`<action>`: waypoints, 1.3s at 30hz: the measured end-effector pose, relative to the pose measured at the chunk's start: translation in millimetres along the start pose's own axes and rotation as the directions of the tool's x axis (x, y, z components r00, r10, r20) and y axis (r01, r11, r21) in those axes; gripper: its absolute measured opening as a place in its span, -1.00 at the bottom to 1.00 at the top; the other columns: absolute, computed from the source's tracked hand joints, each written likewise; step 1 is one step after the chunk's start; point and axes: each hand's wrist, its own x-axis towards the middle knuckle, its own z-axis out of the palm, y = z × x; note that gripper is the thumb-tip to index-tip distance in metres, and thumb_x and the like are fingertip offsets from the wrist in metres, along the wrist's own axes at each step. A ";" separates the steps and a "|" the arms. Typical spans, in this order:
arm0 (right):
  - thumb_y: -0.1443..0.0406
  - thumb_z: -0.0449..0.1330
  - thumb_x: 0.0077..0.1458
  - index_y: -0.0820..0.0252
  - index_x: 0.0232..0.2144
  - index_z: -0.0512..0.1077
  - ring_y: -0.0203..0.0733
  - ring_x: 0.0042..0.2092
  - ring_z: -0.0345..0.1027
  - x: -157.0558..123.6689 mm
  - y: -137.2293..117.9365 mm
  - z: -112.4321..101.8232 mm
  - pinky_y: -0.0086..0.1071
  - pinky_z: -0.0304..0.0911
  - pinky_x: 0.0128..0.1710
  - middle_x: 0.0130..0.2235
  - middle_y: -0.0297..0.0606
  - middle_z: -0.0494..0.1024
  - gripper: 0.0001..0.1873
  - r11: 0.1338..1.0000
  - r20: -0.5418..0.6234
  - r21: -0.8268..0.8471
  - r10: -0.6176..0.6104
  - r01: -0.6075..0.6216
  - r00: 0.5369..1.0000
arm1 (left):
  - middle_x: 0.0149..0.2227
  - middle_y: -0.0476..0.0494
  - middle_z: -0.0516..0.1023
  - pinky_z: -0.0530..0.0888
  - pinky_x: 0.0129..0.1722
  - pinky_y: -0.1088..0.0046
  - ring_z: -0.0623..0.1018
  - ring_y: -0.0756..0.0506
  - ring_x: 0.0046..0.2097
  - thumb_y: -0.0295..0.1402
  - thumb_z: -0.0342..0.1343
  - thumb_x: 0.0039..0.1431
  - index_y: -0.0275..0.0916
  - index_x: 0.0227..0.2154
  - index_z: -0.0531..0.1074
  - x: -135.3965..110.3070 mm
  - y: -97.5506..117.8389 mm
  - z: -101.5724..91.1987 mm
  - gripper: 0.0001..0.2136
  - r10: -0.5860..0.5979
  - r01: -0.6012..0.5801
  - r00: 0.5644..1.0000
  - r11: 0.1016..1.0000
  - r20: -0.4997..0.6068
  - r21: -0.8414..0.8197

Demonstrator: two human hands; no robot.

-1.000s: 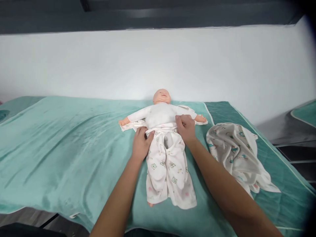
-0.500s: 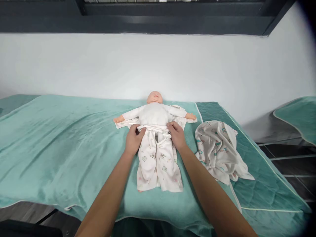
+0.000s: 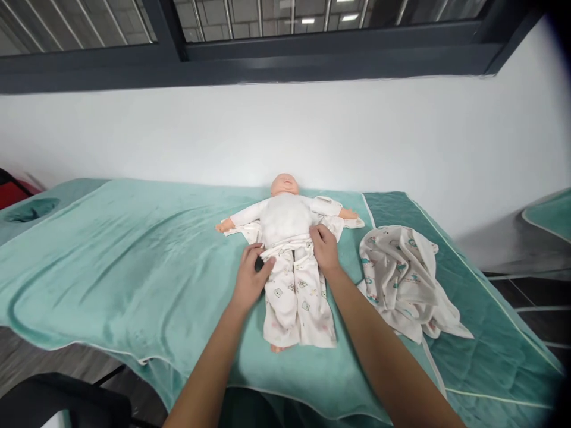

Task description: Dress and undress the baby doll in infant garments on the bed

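A baby doll point(image 3: 286, 217) in a white long-sleeved top lies on its back, head toward the wall and arms spread. White printed baby pants point(image 3: 280, 291) cover its legs, with one foot point(image 3: 277, 348) peeking from a leg opening. My left hand point(image 3: 253, 274) is closed on the pants' waistband at the doll's hip on the left. At the opposite hip, my right hand point(image 3: 325, 249) grips the waistband's other side, fingertips partly hidden by cloth. Beneath the doll's arms and back is a spread printed baby shirt point(image 3: 354, 223).
A crumpled printed cloth point(image 3: 401, 279) lies right of the doll. Green covers point(image 3: 134, 267) drape the bed, which meets a white wall point(image 3: 267, 131) below a dark window frame point(image 3: 285, 59). A black seat-like object point(image 3: 66, 398) stands at lower left.
The head view has tilted up and shifted, showing more window. My left hand sits slightly lower on the waistband, and the right hand keeps to its side; a foot shows more at the pants' hem.
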 end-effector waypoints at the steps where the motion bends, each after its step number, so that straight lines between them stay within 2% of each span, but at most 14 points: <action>1: 0.06 0.05 0.23 0.13 -0.56 0.07 -0.27 -0.38 0.04 0.8 0.2 0.1 -0.38 -0.02 -0.33 -0.51 -0.43 0.11 -0.58 1.000 -0.007 0.003 0.007 -0.007 1.000 | 0.10 -0.18 0.37 0.24 0.23 0.29 0.37 -0.15 0.18 -0.13 0.12 0.21 -0.15 -0.20 0.40 -5.1 0.6 0.0 -0.77 -0.005 0.005 1.000 1.000 0.001 0.010; 5: 0.03 0.04 0.22 0.13 -0.58 0.03 -0.29 -0.40 0.00 3.7 -0.5 -1.8 -0.38 -0.04 -0.37 -0.52 -0.43 0.05 -0.54 0.998 -0.022 0.013 0.057 -0.056 0.998 | 0.09 -0.18 0.38 0.26 0.22 0.26 0.38 -0.16 0.17 -0.13 0.14 0.20 -0.15 -0.14 0.39 -7.1 -1.7 4.2 -0.74 -0.002 0.002 1.000 0.999 -0.012 0.040; 8: -0.02 0.06 0.20 0.14 -0.59 0.02 -0.31 -0.43 -0.03 -5.3 -4.5 -9.4 -0.39 -0.05 -0.40 -0.54 -0.44 0.03 -0.50 0.996 0.005 0.003 0.085 -0.085 0.996 | 0.06 -0.17 0.40 0.28 0.20 0.26 0.40 -0.15 0.15 -0.13 0.13 0.21 -0.15 -0.13 0.39 -2.0 -5.1 7.5 -0.74 -0.003 0.005 1.000 0.998 -0.030 0.057; 14: -0.04 0.04 0.23 0.14 -0.58 0.02 -0.32 -0.43 -0.02 -67.7 -25.6 -34.0 -0.41 -0.06 -0.42 -0.54 -0.44 0.03 -0.48 0.988 0.129 -0.064 0.148 -0.141 0.981 | 0.03 -0.16 0.41 0.32 0.15 0.26 0.42 -0.15 0.10 -0.19 0.14 0.20 -0.17 -0.14 0.40 -3.1 -6.2 6.9 -0.77 0.007 -0.004 0.999 0.997 -0.042 0.071; 16: -0.03 0.06 0.22 0.15 -0.50 0.16 -0.30 -0.39 0.07 -84.2 -31.9 -38.8 -0.42 0.03 -0.36 -0.48 -0.43 0.14 -0.56 0.990 0.216 -0.055 0.139 -0.130 0.967 | -0.01 -0.15 0.43 0.33 0.11 0.27 0.43 -0.14 0.06 -0.22 0.13 0.20 -0.17 -0.12 0.39 -3.0 -6.2 6.4 -0.77 0.020 -0.018 0.999 0.997 -0.039 0.070; 18: -0.01 0.17 0.15 0.15 -0.32 0.28 -0.27 -0.31 0.16 -91.3 -35.6 -40.0 -0.42 0.11 -0.28 -0.36 -0.40 0.28 -0.64 0.993 0.309 -0.066 0.114 -0.098 0.944 | -0.05 -0.14 0.44 0.34 0.09 0.27 0.43 -0.13 0.02 -0.24 0.12 0.20 -0.17 -0.10 0.39 -1.1 -6.2 6.3 -0.76 0.022 -0.019 0.999 0.998 -0.044 0.062; 20: 0.01 0.26 0.06 0.16 -0.19 0.30 -0.23 -0.25 0.22 -91.0 -36.3 -37.9 -0.39 0.17 -0.23 -0.25 -0.35 0.35 -0.57 0.992 0.343 -0.103 0.101 -0.069 0.934 | -0.07 -0.13 0.44 0.34 0.10 0.27 0.43 -0.13 0.02 -0.26 0.12 0.20 -0.17 -0.10 0.39 1.0 -5.5 5.7 -0.76 0.023 -0.021 0.999 0.999 -0.046 0.046; 24: 0.01 0.25 0.05 0.16 -0.21 0.29 -0.21 -0.25 0.23 -86.8 -32.8 -29.9 -0.36 0.20 -0.22 -0.25 -0.33 0.38 -0.59 0.985 0.268 -0.164 0.092 -0.049 0.959 | 0.03 -0.17 0.40 0.30 0.18 0.26 0.40 -0.14 0.12 -0.25 0.12 0.20 -0.19 -0.19 0.41 -8.8 0.3 -0.6 -0.83 0.050 -0.050 0.999 0.999 -0.009 -0.020; 29: 0.09 0.23 0.07 0.15 -0.22 0.30 -0.25 -0.27 0.21 -90.4 -30.2 -26.9 -0.38 0.18 -0.22 -0.26 -0.36 0.38 -0.67 0.991 0.236 -0.126 0.073 -0.044 0.969 | 0.08 -0.21 0.32 0.35 0.16 0.26 0.39 -0.17 0.15 -0.17 0.11 0.23 -0.21 -0.31 0.40 -53.9 6.7 -13.0 -0.80 0.047 -0.042 0.992 0.998 0.120 -0.043; 31: 0.12 0.23 0.07 0.14 -0.22 0.31 -0.26 -0.27 0.21 -90.2 -30.7 -26.9 -0.39 0.16 -0.21 -0.27 -0.38 0.37 -0.69 0.991 0.216 -0.124 0.075 -0.048 0.974 | 0.11 -0.23 0.29 0.34 0.18 0.23 0.37 -0.18 0.18 -0.17 0.16 0.20 -0.20 -0.21 0.40 -67.5 6.1 -14.2 -0.77 0.062 -0.058 0.987 0.998 0.148 -0.031; 35: 0.09 0.24 0.07 0.15 -0.33 0.31 -0.28 -0.30 0.16 -89.6 -34.0 -26.3 -0.40 0.12 -0.23 -0.36 -0.42 0.31 -0.71 0.990 0.156 -0.119 0.093 -0.074 0.983 | 0.19 -0.26 0.24 0.29 0.25 0.16 0.31 -0.20 0.25 -0.18 0.25 0.12 -0.19 0.06 0.28 -72.4 4.4 -10.8 -0.51 0.111 -0.112 0.984 0.994 0.141 -0.001; 39: 0.04 0.19 0.13 0.17 -0.47 0.25 -0.31 -0.36 0.09 -110.5 -41.2 -29.3 -0.41 0.07 -0.31 -0.46 -0.44 0.21 -0.64 0.984 0.139 -0.074 0.171 -0.162 0.975 | 0.18 -0.26 0.24 0.29 0.25 0.13 0.31 -0.20 0.24 -0.17 0.21 0.16 -0.20 0.04 0.29 -68.4 3.8 -9.3 -0.56 0.087 -0.091 0.988 0.996 0.124 0.026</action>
